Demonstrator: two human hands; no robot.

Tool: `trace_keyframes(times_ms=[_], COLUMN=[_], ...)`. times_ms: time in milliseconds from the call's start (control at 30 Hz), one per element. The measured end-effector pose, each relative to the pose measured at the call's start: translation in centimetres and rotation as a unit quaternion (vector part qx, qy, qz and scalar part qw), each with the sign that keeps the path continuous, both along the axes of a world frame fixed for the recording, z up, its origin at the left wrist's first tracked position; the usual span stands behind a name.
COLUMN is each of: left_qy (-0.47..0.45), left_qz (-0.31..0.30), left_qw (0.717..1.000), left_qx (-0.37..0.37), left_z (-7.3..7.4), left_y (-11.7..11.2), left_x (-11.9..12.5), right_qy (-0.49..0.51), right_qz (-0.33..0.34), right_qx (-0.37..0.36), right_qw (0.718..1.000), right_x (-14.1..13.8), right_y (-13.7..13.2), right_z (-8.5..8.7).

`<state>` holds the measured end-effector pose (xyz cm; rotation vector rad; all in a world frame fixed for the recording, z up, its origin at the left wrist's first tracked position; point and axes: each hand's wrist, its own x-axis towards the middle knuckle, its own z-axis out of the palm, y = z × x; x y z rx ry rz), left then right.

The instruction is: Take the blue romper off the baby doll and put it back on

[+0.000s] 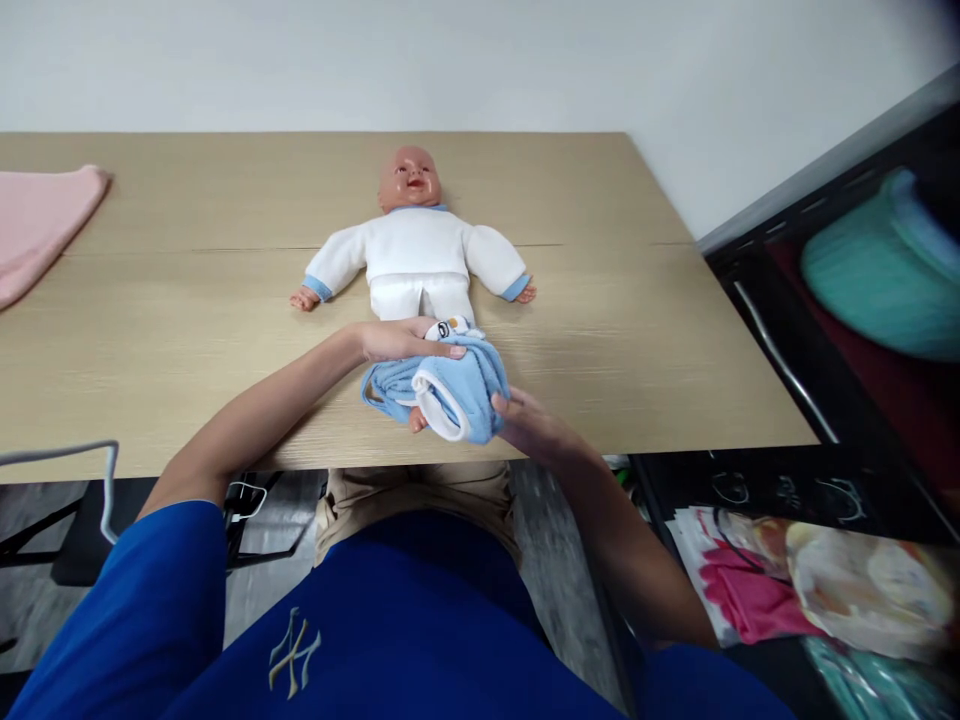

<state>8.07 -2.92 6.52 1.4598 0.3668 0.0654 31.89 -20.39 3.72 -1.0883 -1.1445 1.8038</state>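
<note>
A baby doll [417,250] in a white top with blue cuffs lies face up on the wooden table [187,330], head towards the far wall. Bunched light blue trousers [450,385] with a white waistband cover its lower legs, and one small foot pokes out below the cloth. My left hand [401,340] is closed on the top of the bunched trousers, thumb over the fabric. My right hand [529,420] grips the trousers' right lower edge from the side near the table's front edge.
A pink folded cloth [41,225] lies at the far left of the table. A white cable [82,455] hangs at the front left edge. To the right stands a dark shelf unit [825,400] holding a teal item and colourful packets.
</note>
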Motion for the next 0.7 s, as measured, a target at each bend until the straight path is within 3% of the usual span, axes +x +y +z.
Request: trace_keyframes(times_ms=[67, 133, 300, 467, 600, 700], left_qy=[0.013, 0.020, -0.015, 0.007, 0.012, 0.034], left_qz=[-0.027, -0.051, -0.117, -0.083, -0.090, -0.035], left_qw=[0.999, 0.998, 0.993, 0.996, 0.993, 0.984], left_qx=[0.017, 0.019, 0.012, 0.021, 0.077, 0.171], left_z=[0.5, 1.0, 1.5, 1.6, 2.9, 4.0], left_y=[-0.3, -0.3, 0.3, 0.5, -0.7, -2.5], left_x=[0.1, 0.1, 0.1, 0.0, 0.3, 0.8], right_qy=[-0.044, -0.045, 0.082, -0.010, -0.140, -0.201], right_qz=[0.053, 0.061, -0.042, -0.070, -0.231, -0.328], right_qx=[0.012, 0.046, 0.076, 0.120, 0.150, 0.182], right_qw=[0.998, 0.996, 0.993, 0.990, 0.951, 0.905], right_x=[0.5, 0.5, -1.2, -1.8, -2.2, -2.6], right_y=[-0.5, -0.8, -0.5, -1.3, -2.1, -2.6], right_z=[0.4, 0.9, 1.5, 1.2, 0.8, 0.4])
